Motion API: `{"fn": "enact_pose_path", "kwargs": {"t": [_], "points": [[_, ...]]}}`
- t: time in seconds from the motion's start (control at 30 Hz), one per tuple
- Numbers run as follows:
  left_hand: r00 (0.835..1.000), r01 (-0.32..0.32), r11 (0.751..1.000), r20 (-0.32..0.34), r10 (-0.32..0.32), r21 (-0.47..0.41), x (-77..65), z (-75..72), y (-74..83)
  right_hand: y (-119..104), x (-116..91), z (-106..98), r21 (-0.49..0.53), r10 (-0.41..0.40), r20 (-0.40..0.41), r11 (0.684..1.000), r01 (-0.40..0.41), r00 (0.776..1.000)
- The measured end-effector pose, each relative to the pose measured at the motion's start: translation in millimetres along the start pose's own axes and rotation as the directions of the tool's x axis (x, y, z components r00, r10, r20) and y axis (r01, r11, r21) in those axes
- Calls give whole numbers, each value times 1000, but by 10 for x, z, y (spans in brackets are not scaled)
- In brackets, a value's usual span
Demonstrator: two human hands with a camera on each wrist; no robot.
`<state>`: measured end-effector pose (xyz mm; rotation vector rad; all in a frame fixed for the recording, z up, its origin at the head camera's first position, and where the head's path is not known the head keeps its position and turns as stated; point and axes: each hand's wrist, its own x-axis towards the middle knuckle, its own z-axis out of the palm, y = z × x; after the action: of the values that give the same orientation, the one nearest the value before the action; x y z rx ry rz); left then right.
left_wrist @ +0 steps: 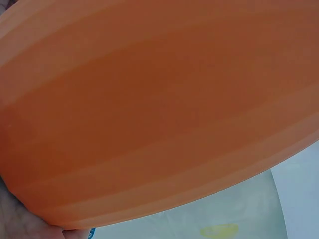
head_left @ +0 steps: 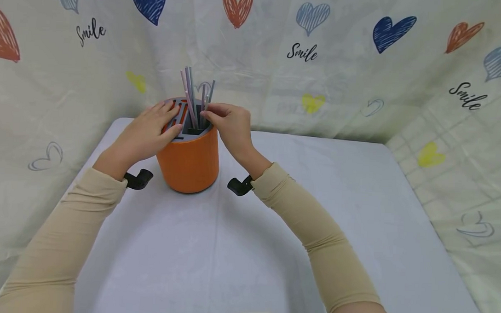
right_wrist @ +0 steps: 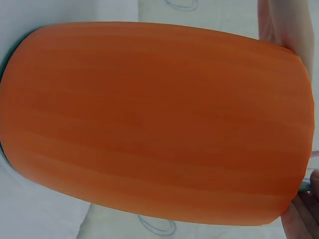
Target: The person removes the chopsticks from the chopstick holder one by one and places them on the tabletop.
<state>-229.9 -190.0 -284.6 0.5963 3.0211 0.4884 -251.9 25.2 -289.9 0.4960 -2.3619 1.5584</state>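
Note:
An orange round holder [head_left: 188, 168] stands upright near the table's back left. Its grey slotted top [head_left: 190, 138] has narrow slots on the left and a larger opening on the right. Thin pastel straws [head_left: 189, 92] stick up out of that opening. My left hand [head_left: 141, 132] rests on the slotted top, its fingers extended over the rim. At the opening's right side, the thumb and fingers of my right hand [head_left: 235, 128] pinch a thin straw [head_left: 212, 89]. The holder's orange wall [left_wrist: 159, 109] fills most of the left wrist view and also the right wrist view.
A white cloth covers the table [head_left: 315, 214]. Behind it hangs a pale curtain [head_left: 269, 92] printed with hearts and "Smile", close to the holder's back. Black wrist cameras [head_left: 138, 179] sit at both cuffs, one on each side of the holder.

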Motion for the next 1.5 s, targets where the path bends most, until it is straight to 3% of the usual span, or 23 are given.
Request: {"fn": "enact_pose_path", "kwargs": {"t": [0.13, 0.23, 0.4, 0.57, 0.73, 0.9, 1.0, 1.1, 1.27, 1.4, 1.5], "points": [[1000, -10, 1000, -23, 10, -4, -2, 23, -9, -69, 42, -46, -18, 2, -12, 1000, -2, 1000], [999, -9, 1000, -33, 9, -3, -3, 31, -8, -166, 81, -130, -26, -50, -46, 998, 49, 998], [999, 2, 1000, -32, -2, -3, -19, 37, -6, -395, 141, -337, 95, -122, -121, 986, 134, 985], [999, -8, 1000, -38, 8, -7, -16, 46, -9, -642, 153, -592, 297, -132, -194, 937, 187, 972], [999, 7, 1000, -35, -7, -12, -26, 45, -16, -871, 91, -835, 408, -179, -254, 871, 274, 950], [999, 5, 1000, -39, -6, -19, -18, 40, -11, -1009, -12, -1053, 428, -291, -317, 805, 410, 903], [999, 6, 1000, -38, -7, -22, -6, 41, -8, -1001, -46, -1145, 403, -306, -312, 814, 418, 899], [999, 9, 1000, -38, -10, -22, 8, 39, -11, -901, -45, -1194, 413, -251, -274, 841, 349, 928], [999, 8, 1000, -40, -9, -20, 25, 44, -12, -537, -5, -1180, 453, -70, -187, 879, 150, 980], [999, 7, 1000, -48, -8, -23, 13, 51, -11, -156, 37, -1093, 452, 56, -122, 892, 5, 991], [998, 6, 1000, -55, -8, -26, 1, 56, -9, 107, 48, -1015, 443, 156, -66, 890, -111, 986]]}}
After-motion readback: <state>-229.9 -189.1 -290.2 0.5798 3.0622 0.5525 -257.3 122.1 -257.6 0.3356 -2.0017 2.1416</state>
